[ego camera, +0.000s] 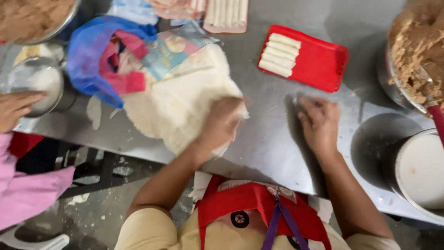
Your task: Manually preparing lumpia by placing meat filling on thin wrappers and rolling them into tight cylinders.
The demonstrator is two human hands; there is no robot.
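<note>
Broadly, the steel counter (273,139) carries everything, and the work looks partly done. Largest on it is a pale stack of thin wrapper sheets (171,106), lying left of centre beside a blue plastic bag (90,51); the stack appears thick, so many sheets seem unused. At the far right sits a bowl of brown filling (414,55), heaped well up, with a pot of white paste (423,169) below it. A red tray (314,62) at centre back holds five finished white rolls (280,54) at its left end, the rest bare. More rolls (226,14) lie at the top edge. Left hand (222,122) rests on the stack's right edge, blurred; grip on a sheet cannot be told. Right hand (320,122) lies flat, fingers spread, on bare counter, holding nothing. Another person's hand (16,109) touches a small bowl (39,83) at far left.
</note>
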